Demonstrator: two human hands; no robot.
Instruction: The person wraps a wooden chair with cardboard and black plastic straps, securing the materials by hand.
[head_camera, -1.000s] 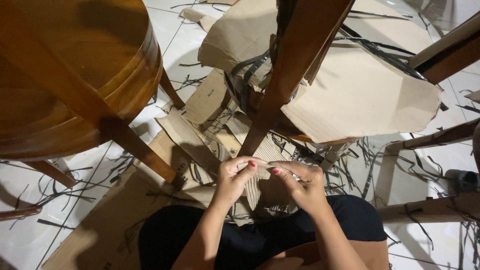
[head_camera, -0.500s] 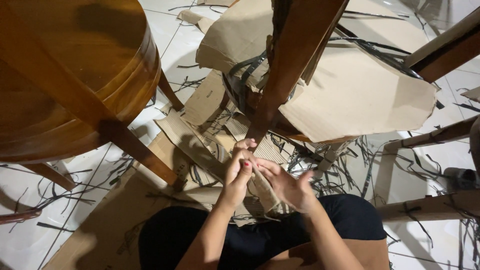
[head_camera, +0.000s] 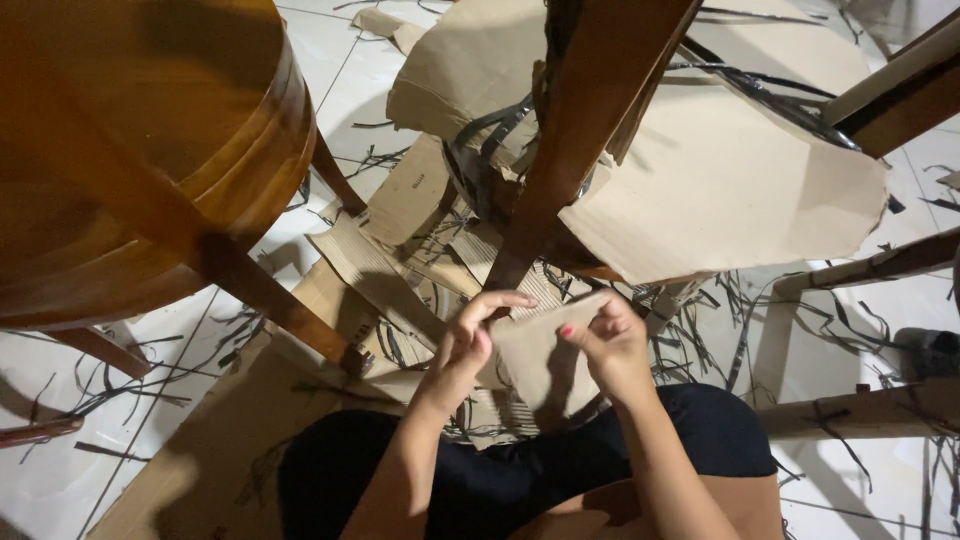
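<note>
My left hand (head_camera: 470, 345) and my right hand (head_camera: 608, 342) both pinch a flat piece of brown cardboard (head_camera: 535, 360), held between them just above my lap. The left hand grips its left edge, the right hand its upper right edge. Directly behind the cardboard a slanted wooden leg (head_camera: 575, 150) comes down to the floor. Torn corrugated cardboard scraps (head_camera: 385, 270) lie on the floor just beyond my hands.
A round wooden stool (head_camera: 130, 160) stands at the left, its leg (head_camera: 275, 305) slanting toward my knee. A large cardboard sheet (head_camera: 720, 180) lies at the upper right. Thin black strips (head_camera: 720, 340) litter the white tiled floor. More wooden legs (head_camera: 870, 410) lie at the right.
My hands were close together working at thin strips; they have now moved apart and hold a flat cardboard piece spread between them.
</note>
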